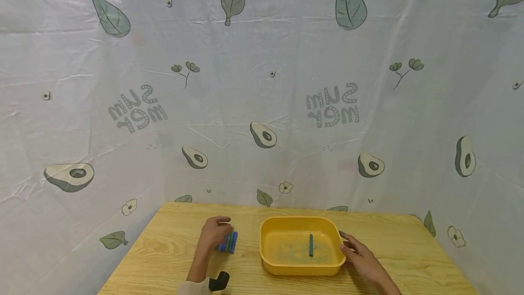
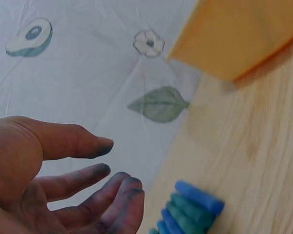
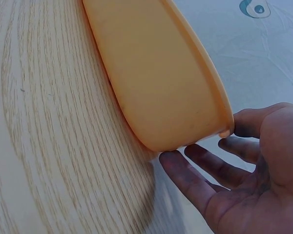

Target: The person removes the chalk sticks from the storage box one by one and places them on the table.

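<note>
My left hand hovers over a row of blue and green chalk sticks at the left of the table. In the left wrist view its fingers are bent loosely, the thumb stands apart, and nothing is between them; dark dust coats the fingertips. To the right stands a yellow plastic basin, with one dark green chalk stick lying inside among smudges of dust. My right hand touches the basin's right end. The right wrist view shows the thumb at the rim and extended fingers along the outer wall.
The wooden table has its back edge against a pale curtain printed with leaves and avocados. A black strap piece sits at my left wrist. Between the chalk row and the basin is a narrow strip of table.
</note>
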`<state>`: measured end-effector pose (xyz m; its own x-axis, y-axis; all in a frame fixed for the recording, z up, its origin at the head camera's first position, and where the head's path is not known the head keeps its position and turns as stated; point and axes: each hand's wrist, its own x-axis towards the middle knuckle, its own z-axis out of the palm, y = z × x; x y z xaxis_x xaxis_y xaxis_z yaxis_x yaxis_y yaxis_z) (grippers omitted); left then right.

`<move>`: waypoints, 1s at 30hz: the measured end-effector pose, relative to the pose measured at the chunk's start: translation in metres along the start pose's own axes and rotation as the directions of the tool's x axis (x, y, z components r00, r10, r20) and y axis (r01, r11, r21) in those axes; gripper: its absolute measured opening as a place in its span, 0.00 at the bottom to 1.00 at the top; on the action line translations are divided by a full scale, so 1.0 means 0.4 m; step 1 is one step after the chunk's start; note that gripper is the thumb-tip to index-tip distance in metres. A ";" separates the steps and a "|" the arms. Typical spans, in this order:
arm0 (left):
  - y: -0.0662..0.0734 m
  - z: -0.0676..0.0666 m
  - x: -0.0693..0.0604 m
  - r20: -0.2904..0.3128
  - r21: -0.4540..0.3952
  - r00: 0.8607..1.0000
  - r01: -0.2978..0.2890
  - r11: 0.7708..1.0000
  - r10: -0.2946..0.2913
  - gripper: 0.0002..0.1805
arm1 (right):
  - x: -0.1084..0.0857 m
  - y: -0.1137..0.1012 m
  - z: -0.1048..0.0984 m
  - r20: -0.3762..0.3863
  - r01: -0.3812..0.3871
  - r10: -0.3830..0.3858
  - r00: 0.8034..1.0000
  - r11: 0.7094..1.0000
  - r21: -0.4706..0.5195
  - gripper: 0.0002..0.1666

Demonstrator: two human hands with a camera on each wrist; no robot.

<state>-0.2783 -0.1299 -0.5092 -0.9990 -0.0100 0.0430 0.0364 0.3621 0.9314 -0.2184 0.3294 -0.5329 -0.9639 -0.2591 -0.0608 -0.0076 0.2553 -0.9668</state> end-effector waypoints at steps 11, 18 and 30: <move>0.057 0.067 -0.010 0.073 -0.121 0.996 -0.035 0.992 0.044 0.28 | -0.004 -0.004 0.008 0.000 -0.012 0.012 1.000 1.000 0.001 0.42; 0.116 0.128 -0.018 0.116 -0.181 0.992 -0.035 0.983 0.057 0.28 | -0.008 -0.004 0.007 -0.005 -0.010 0.010 1.000 1.000 -0.006 0.42; 0.192 0.231 -0.036 0.161 -0.201 0.980 -0.083 0.976 0.117 0.26 | -0.007 0.000 0.005 0.014 0.010 -0.010 1.000 1.000 -0.008 0.43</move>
<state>-0.2635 -0.0158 -0.4717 -0.9789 0.1820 0.0927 0.1237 0.1666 0.9782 -0.2153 0.3282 -0.5333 -0.9599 -0.2750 -0.0545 -0.0198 0.2603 -0.9653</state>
